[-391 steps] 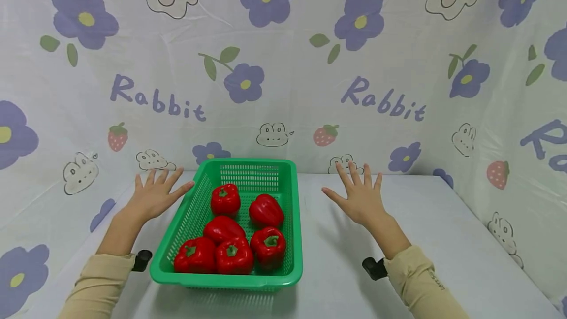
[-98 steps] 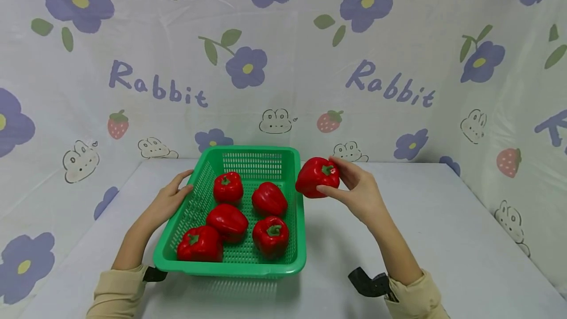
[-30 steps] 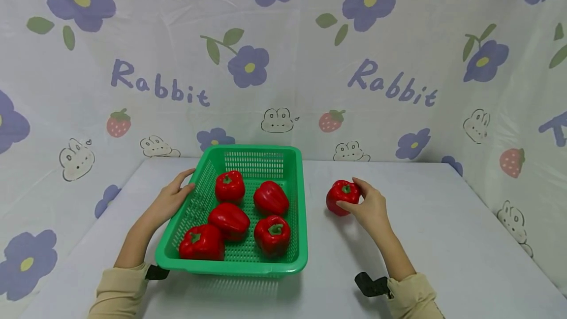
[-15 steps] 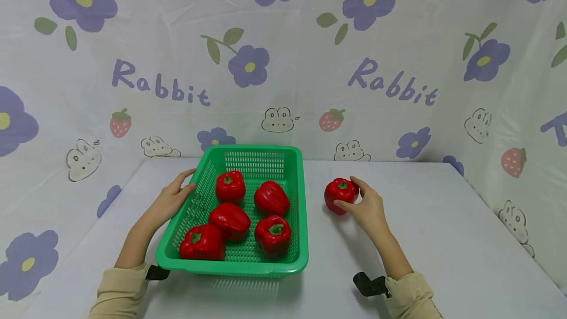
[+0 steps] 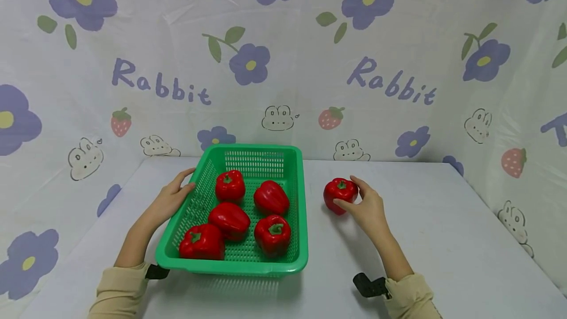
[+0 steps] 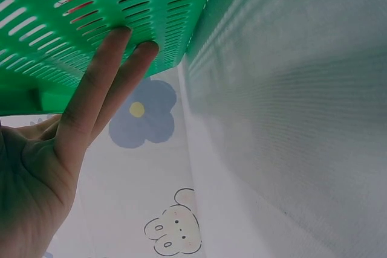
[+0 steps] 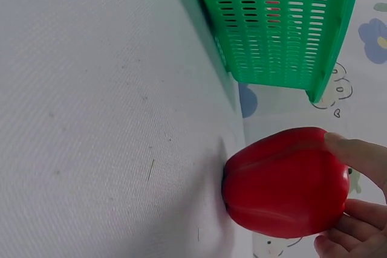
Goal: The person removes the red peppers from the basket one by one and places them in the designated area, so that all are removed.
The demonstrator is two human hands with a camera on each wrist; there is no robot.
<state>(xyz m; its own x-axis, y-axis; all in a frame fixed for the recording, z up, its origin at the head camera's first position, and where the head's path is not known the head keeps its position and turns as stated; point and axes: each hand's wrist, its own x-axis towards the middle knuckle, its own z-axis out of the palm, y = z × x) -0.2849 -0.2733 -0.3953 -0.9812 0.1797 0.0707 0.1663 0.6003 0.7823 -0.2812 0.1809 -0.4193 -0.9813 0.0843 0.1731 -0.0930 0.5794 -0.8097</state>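
Your right hand (image 5: 371, 212) pinches one red bell pepper (image 5: 335, 199) between thumb and fingers; pepper upright, stem facing up, base at the surface of the white table (image 5: 447, 240), to the right of the green basket (image 5: 235, 269) and apart from it. Your left hand (image 5: 170, 201) has its fingers extended, two of them touching the slotted left wall from outside, per the left wrist view. Inside the basket: five other red peppers (image 5: 229, 221), at least two with stems up. Behind the table: white curtain (image 5: 297, 73), printed with purple flowers, rabbits and strawberries.
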